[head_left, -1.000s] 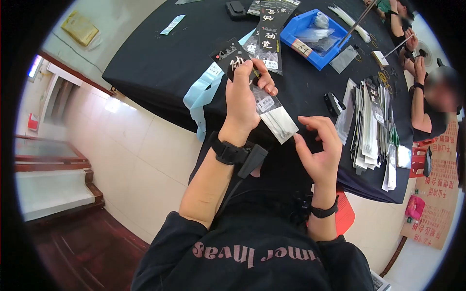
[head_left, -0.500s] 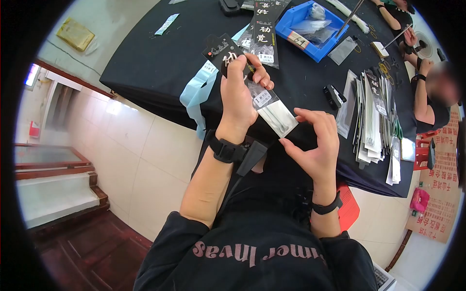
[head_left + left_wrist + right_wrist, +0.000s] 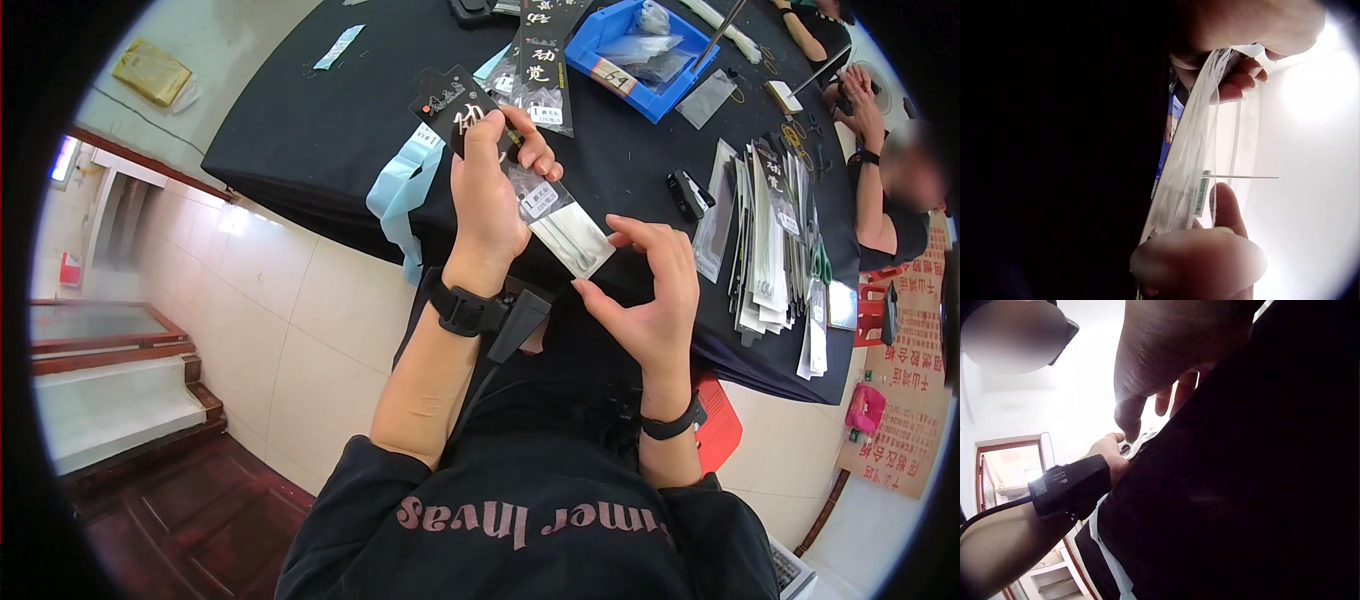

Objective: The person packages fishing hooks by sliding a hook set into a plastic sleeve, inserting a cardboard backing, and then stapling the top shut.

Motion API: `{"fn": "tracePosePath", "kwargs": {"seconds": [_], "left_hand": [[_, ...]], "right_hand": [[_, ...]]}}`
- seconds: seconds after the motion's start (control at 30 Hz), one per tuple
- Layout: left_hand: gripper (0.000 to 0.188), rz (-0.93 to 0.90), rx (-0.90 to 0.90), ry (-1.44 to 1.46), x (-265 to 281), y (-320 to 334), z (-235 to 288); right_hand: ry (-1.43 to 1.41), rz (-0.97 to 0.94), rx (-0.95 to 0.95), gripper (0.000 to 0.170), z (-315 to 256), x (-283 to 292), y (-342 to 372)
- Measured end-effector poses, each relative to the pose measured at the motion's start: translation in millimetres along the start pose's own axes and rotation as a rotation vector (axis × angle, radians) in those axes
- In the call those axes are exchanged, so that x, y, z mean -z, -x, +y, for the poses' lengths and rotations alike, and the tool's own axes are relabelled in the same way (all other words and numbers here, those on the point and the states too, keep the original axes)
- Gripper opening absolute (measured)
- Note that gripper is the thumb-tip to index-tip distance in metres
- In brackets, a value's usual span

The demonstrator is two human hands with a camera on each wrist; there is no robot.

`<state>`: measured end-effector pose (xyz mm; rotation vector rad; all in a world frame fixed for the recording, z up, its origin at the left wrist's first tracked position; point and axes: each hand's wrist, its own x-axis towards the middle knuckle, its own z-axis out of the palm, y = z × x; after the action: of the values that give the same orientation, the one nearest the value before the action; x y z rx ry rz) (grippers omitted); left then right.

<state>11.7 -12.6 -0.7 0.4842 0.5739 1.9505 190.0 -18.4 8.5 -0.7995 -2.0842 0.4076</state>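
Note:
A clear plastic packet [image 3: 572,240] with a black header card [image 3: 452,104], a small white label and white contents with thin dark lines hangs slanted before me. My left hand [image 3: 487,195] grips it near the card, thumb across the front. At its lower end, my right hand [image 3: 655,285] pinches the two edges between thumb and forefinger. Seen edge-on in the left wrist view, the packet [image 3: 1179,181] bulges slightly between the fingers. The right wrist view shows the right hand [image 3: 1179,344] from behind, with much of the packet hidden.
On the black-covered table [image 3: 300,130] are a blue bin [image 3: 655,100] of plastic bags, a stapler [image 3: 690,197], a stack of packets [image 3: 765,250] and more black-card packets [image 3: 543,75]. A light-blue strip [image 3: 405,190] hangs over the near edge. Another person [image 3: 880,190] sits at right.
The right thumb and forefinger have come in from beside the packet to its lower edges. The packet's lower end looks wider and flatter to view. The left hand keeps its grip.

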Motion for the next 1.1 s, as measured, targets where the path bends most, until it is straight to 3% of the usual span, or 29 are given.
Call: {"fn": "tracePosePath", "kwargs": {"seconds": [1.1], "left_hand": [[0.027, 0.008, 0.001, -0.004, -0.2, -0.5, -1.5]], "right_hand": [[0.018, -0.001, 0.002, 0.052, 1.6, -2.4, 0.9]]}}
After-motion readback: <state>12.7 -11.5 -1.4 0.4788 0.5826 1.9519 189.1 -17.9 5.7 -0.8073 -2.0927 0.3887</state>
